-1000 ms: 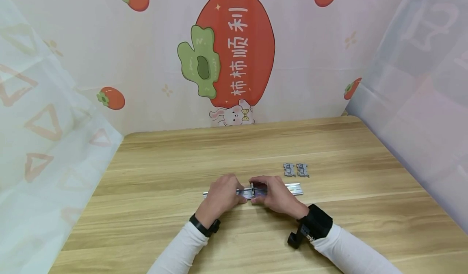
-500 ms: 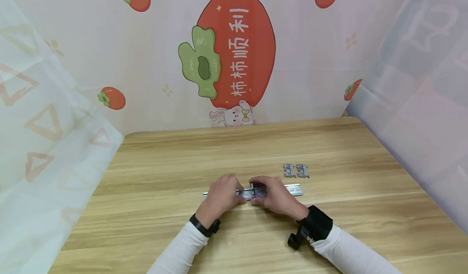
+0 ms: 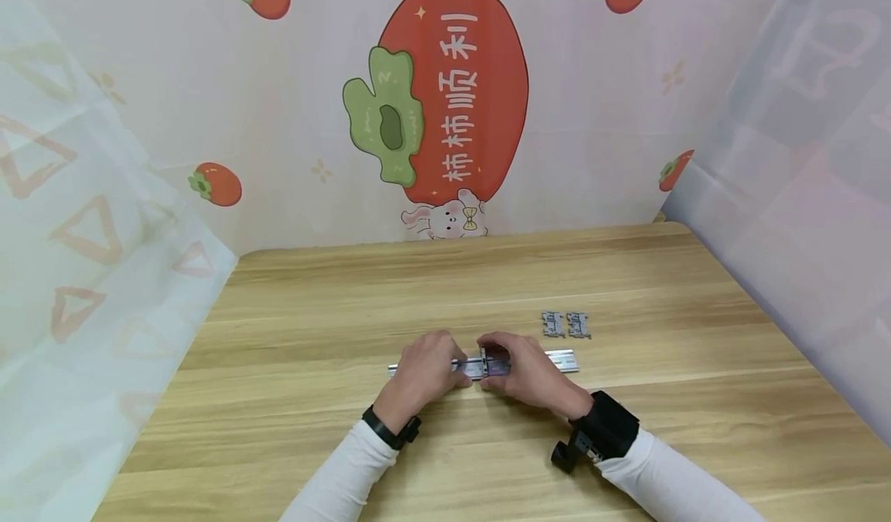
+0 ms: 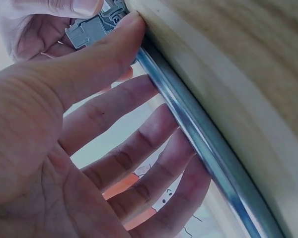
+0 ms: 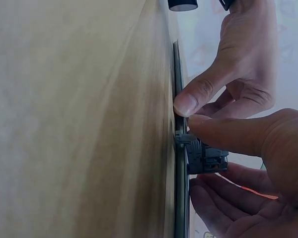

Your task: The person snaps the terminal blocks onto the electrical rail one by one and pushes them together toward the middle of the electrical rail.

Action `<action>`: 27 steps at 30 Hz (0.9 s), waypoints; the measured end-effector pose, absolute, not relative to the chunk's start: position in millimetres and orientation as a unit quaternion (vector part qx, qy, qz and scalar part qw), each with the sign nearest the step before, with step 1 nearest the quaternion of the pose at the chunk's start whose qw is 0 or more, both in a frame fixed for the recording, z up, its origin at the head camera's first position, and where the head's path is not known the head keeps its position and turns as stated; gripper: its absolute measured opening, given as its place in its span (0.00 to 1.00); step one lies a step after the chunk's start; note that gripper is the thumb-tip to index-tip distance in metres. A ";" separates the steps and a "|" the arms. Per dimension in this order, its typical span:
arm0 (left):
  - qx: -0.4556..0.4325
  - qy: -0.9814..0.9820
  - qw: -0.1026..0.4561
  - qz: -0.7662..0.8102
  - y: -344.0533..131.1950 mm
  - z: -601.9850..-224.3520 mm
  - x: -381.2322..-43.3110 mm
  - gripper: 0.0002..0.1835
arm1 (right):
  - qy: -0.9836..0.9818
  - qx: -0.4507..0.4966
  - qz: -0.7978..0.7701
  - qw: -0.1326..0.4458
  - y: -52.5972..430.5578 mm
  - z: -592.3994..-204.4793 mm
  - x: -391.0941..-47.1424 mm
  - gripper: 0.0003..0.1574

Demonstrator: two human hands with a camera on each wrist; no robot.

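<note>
A silver DIN rail (image 3: 562,360) lies lengthwise across the table, its middle partly covered by both hands. My left hand (image 3: 428,367) grips it left of centre, thumb on the near edge and fingers along the far edge (image 4: 203,134). A grey DIN-rail terminal block (image 5: 206,156) stands on edge across the rail, its foot right at the rail's near lip. My right hand (image 3: 525,367) holds this block between the thumb on the near side and the fingers on the far side. In the head view the block (image 3: 483,359) shows as a thin upright slice between the two hands.
Two more grey terminal blocks (image 3: 553,324) lie flat side by side behind the rail's right end. The wooden table (image 3: 313,313) is bordered at the back and sides by printed cloth (image 3: 292,104). A black device (image 3: 605,425) is strapped to the right wrist.
Both hands keep their hold on the rail and the terminal block. The whole head view has shifted very slightly; nothing else has visibly moved.
</note>
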State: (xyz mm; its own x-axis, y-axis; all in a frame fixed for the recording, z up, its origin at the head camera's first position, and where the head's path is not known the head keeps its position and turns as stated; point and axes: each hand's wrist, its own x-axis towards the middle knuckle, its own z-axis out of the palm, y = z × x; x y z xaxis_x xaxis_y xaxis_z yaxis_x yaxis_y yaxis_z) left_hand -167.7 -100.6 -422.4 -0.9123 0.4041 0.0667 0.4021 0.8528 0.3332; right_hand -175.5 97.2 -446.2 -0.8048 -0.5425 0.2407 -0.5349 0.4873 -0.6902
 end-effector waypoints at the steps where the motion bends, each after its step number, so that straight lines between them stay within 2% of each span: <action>1: 0.209 0.962 0.004 0.173 -100.5 -422.5 -167.9 0.12 | 0.863 -0.311 -0.398 0.005 97.3 -445.6 -175.5 0.37; 10: 0.213 0.962 0.006 0.173 -102.0 -421.1 -167.0 0.16 | 0.864 -0.309 -0.397 -0.002 98.3 -443.1 -175.1 0.38; 18: 0.225 0.956 0.042 0.181 -105.3 -416.1 -168.2 0.11 | 0.863 -0.313 -0.397 -0.005 99.0 -442.4 -176.1 0.37; 27: 0.225 0.957 0.046 0.175 -105.7 -414.7 -168.1 0.11 | 0.861 -0.312 -0.401 -0.001 98.1 -442.4 -175.6 0.38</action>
